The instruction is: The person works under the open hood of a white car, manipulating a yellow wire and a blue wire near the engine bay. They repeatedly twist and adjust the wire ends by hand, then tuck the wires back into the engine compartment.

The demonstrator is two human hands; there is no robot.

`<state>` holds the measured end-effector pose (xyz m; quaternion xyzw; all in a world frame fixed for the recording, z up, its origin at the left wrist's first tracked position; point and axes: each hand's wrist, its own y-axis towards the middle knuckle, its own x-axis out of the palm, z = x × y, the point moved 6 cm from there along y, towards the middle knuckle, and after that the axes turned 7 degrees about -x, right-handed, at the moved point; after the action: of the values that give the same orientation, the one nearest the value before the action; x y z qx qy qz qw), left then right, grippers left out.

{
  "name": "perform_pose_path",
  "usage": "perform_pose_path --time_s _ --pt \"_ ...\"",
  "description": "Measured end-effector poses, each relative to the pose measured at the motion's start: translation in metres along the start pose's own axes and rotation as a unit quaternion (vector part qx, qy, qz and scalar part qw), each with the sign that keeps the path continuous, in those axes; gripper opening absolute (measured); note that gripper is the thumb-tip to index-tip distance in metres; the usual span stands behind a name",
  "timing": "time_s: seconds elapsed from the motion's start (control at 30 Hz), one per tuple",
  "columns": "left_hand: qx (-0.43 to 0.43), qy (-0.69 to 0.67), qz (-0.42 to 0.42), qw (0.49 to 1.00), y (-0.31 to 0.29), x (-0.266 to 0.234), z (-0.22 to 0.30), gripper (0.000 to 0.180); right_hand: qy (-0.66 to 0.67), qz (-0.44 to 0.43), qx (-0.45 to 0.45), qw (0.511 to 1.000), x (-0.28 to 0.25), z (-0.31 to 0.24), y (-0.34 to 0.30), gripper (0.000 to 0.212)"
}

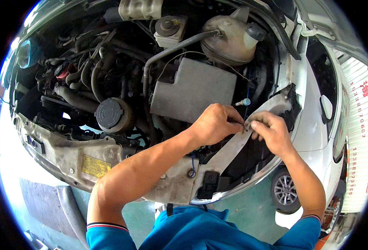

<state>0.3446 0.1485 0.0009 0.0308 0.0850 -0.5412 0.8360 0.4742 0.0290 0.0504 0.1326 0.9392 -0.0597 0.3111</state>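
Observation:
Above the pale metal bracket (pixel 233 155) beside the headlamp, my two hands meet. My left hand (pixel 218 124) is closed, thumb and forefinger pinching the end of a thin dark wire. My right hand (pixel 272 132) faces it, fingers curled and thumb pressed to the forefinger; whatever lies in that pinch is too small to make out. A thin blue wire (pixel 247 109) runs down towards the fingertips. Just beyond them sits a small light-blue plug-like piece (pixel 245 102). Another blue wire (pixel 193 162) hangs by a bolt on the front panel, below my left forearm.
Around the hands lies the open engine bay: a grey cover (pixel 192 89), a coolant tank (pixel 230 39), a round black cap (pixel 110 114) and several hoses. A yellow label (pixel 95 165) is on the front panel. A white car (pixel 317 125) stands at the right.

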Motion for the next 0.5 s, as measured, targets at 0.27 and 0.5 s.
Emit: perform_pose_path --time_s 0.27,0.5 --pt "-0.018 0.003 -0.011 1.000 -0.001 -0.001 0.000 0.024 -0.427 0.010 -0.506 0.749 0.010 -0.048 -0.005 0.029" --pt "0.001 -0.007 -0.007 1.000 0.001 0.002 -0.005 0.025 -0.419 -0.025 -0.514 0.748 0.012 -0.058 -0.002 0.021"
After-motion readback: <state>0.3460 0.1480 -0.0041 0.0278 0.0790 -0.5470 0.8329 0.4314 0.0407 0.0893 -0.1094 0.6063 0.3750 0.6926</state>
